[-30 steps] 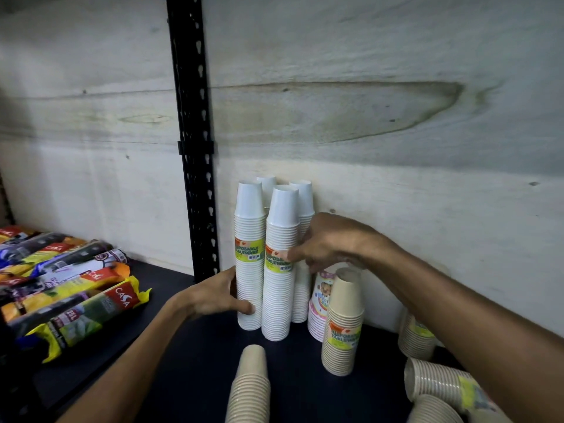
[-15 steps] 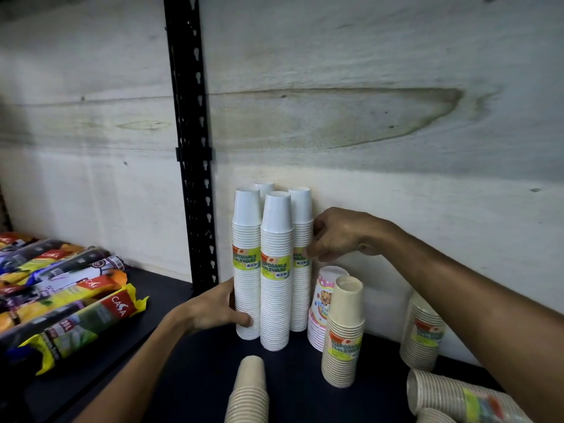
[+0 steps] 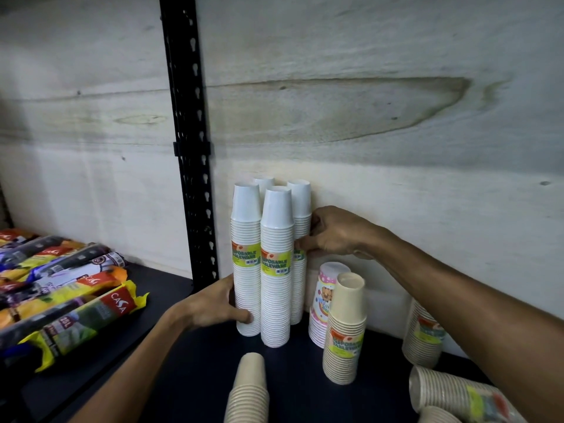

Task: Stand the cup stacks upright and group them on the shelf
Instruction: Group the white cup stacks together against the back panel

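Several tall white cup stacks stand upright together against the wall on the dark shelf [image 3: 195,370]. My left hand [image 3: 210,305] grips the low part of the front left white stack [image 3: 246,264], thumb across its front. My right hand [image 3: 332,233] holds the back right white stack [image 3: 300,209] at mid height, fingers curled on its side. The front middle white stack [image 3: 274,270] stands between them. A beige stack [image 3: 346,328] and a patterned pink stack [image 3: 323,294] stand upright to the right. A beige stack [image 3: 460,395] lies on its side at the lower right.
A black slotted upright post [image 3: 189,148] stands just left of the white stacks. Rolls of packaged bags [image 3: 76,300] lie on the left shelf. Another beige stack [image 3: 248,389] stands at the front and one [image 3: 424,337] stands behind my right forearm.
My right hand has moved from the front of the stacks round to the right side of the back stack. The white stacks now stand closer together and straighter. My left hand stays low.
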`<action>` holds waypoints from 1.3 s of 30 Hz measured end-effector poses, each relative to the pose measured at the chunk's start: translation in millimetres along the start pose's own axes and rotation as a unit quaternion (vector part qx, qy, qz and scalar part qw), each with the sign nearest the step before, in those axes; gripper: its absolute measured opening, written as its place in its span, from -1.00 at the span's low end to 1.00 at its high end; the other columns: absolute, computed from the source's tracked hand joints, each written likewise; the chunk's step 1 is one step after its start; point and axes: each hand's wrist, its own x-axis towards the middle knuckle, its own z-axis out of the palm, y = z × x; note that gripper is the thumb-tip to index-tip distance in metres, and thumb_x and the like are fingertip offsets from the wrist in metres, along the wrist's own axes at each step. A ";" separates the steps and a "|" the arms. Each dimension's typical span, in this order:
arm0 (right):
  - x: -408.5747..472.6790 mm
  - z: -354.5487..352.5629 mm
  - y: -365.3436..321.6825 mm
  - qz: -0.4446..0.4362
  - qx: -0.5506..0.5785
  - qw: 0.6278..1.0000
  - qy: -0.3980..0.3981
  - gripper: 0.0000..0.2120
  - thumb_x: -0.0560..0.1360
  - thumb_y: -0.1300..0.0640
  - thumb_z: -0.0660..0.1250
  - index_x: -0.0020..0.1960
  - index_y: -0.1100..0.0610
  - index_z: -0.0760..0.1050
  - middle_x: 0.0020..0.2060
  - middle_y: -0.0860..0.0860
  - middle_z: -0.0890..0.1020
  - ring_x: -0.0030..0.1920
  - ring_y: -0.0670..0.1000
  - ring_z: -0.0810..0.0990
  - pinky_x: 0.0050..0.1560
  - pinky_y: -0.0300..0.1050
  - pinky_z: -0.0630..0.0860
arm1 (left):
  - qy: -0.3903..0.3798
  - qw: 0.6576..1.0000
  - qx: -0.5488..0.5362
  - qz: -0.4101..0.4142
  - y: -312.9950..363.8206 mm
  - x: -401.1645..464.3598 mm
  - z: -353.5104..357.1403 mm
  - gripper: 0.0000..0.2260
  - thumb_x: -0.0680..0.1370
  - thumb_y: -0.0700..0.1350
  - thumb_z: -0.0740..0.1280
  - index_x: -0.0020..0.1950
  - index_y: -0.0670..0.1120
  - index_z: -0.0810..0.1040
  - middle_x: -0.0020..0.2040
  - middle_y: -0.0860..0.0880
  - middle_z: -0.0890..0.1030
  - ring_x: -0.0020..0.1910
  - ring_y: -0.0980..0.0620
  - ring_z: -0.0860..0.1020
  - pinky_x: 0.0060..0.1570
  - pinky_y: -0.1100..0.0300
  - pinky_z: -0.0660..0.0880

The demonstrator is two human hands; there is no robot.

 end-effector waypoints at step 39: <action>-163.0 -88.2 41.1 0.094 0.010 0.980 0.174 -0.57 0.43 -0.07 0.51 0.22 0.06 0.52 0.11 0.03 0.62 0.12 0.04 0.60 0.28 0.08 0.52 | 0.206 0.978 0.022 0.021 90.1 -105.4 -2.7 -0.44 0.48 -0.03 0.48 0.44 0.04 0.39 0.29 0.10 0.52 0.25 0.09 0.51 0.24 0.11 0.45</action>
